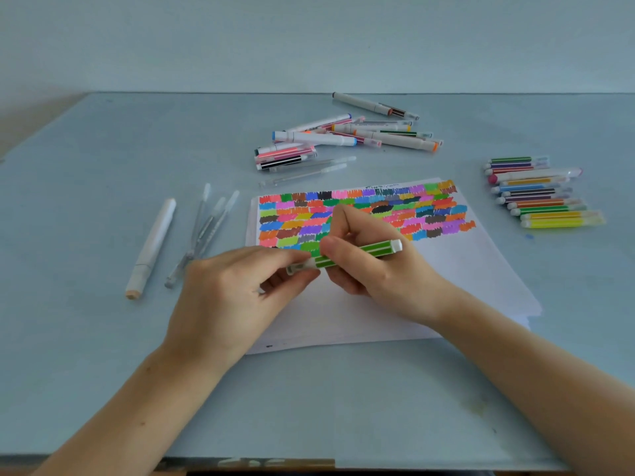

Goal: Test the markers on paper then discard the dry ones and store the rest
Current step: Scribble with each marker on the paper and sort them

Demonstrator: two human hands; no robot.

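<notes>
Our left hand (237, 290) pinches the cap end and our right hand (371, 259) grips the barrel of the green marker (347, 257) above the paper (446, 269).

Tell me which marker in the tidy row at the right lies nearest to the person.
The yellow marker at the near end of the row. It is the last one toward the person; the others, orange, green and more, lie behind it toward the wall.
</notes>
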